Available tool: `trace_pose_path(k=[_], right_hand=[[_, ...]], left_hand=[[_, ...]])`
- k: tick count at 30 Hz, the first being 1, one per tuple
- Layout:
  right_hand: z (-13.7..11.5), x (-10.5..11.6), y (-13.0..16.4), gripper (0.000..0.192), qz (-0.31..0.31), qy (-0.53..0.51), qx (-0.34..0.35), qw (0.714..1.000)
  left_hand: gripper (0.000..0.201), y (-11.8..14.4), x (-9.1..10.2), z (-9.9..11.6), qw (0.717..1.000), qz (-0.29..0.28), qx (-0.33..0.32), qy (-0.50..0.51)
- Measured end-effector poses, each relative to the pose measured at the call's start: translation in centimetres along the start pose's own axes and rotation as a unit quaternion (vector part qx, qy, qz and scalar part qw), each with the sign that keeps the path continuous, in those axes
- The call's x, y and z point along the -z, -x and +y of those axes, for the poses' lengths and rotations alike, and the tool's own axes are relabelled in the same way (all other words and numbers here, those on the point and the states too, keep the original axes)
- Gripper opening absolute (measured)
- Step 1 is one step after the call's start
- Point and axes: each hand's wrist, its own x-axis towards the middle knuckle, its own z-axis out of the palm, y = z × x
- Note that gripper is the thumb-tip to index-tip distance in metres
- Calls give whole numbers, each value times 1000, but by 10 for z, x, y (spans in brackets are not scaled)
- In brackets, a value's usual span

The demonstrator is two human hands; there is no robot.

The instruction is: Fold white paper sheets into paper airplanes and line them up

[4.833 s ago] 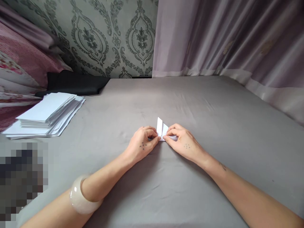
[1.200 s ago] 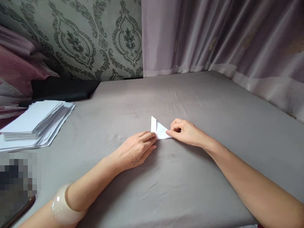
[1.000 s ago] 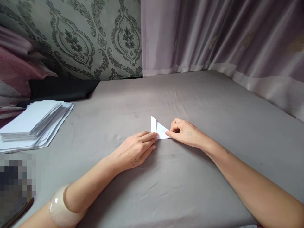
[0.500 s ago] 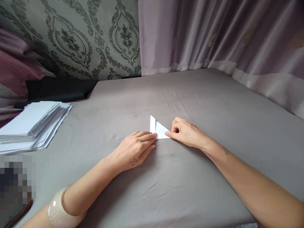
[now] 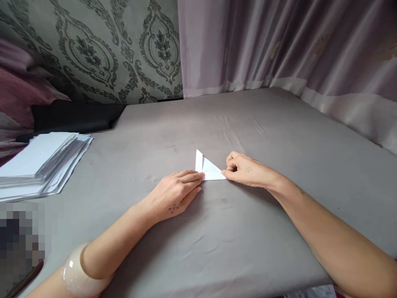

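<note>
A small piece of folded white paper lies on the grey cloth surface, roughly triangular, with a narrow folded strip standing out along its left side. My left hand rests flat, its outstretched fingertips pressing the paper's lower left corner. At the opposite end, my right hand has its fingers curled, and its thumb and forefinger pinch the pointed right tip. Part of the paper's left side is hidden under my left fingers.
To the left sits a thick stack of white paper sheets, in front of a folded black cloth. Purple curtains hang along the back and right of the grey-covered surface. A pixelated patch covers the lower left corner.
My right hand has slid slightly to the right along the paper, and more of its right tip shows. My left hand stays on the lower left corner. The view has shifted slightly.
</note>
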Motion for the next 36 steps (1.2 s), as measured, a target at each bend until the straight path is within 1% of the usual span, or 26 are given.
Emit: trace_pose_path(k=[5, 11, 14, 17, 21, 24, 27, 28, 30, 34, 36], right_hand=[[5, 6, 2, 36, -33, 8, 19, 999], [7, 15, 6, 19, -54, 25, 10, 998], [8, 16, 6, 16, -67, 33, 19, 997], [7, 16, 7, 15, -58, 35, 27, 997], [0, 15, 12, 11, -44, 8, 65, 997], [-6, 12, 14, 15, -42, -16, 105, 993], [-8, 6, 11, 18, -35, -32, 130, 990], [-9, 3, 9, 18, -25, -34, 134, 990], [-10, -4, 4, 18, 15, -32, 138, 990], [-14, -18, -4, 24, 146, -18, 152, 977], [-19, -26, -7, 29, 185, -6, 168, 968]], left_hand=[[34, -1, 1, -1, 1000, -3, 8, 14], [32, -3, 2, -3, 1000, -1, 3, 25], [34, -3, 1, -1, 1000, -7, 1, 17], [38, -5, 0, 4, 1000, -18, 7, -8], [37, -8, -5, 5, 999, -18, 19, -37], [35, -11, -8, 0, 999, -5, 19, -48], [37, -13, -8, -7, 998, 5, 26, -65], [38, -13, -7, -10, 997, 8, 29, -73], [37, -13, -4, -16, 995, 10, 40, -92], [33, -11, 0, -28, 984, 32, 104, -139], [32, -11, -1, -31, 978, 44, 132, -154]])
